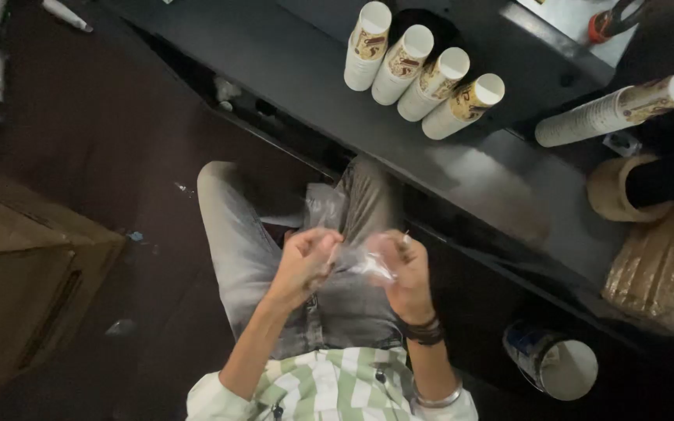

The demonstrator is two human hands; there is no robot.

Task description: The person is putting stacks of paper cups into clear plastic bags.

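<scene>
Both my hands are together over my lap, pinching a clear thin plastic bag (329, 210). My left hand (306, 261) grips one side of the crumpled film, and my right hand (407, 269), with dark bands on its wrist, grips the other side. The bag's loose end hangs away from me toward the dark counter (313, 86). On that counter, several stacks of white printed paper cups (423, 74) lie side by side, well beyond my hands.
A longer stack of cups (618, 109) and a roll of brown tape (614, 191) lie on the counter at the right. A wrapped brown bundle (661, 265) sits beyond them. A cardboard box (21, 281) stands on the floor at left. A cylindrical container (551, 359) stands at lower right.
</scene>
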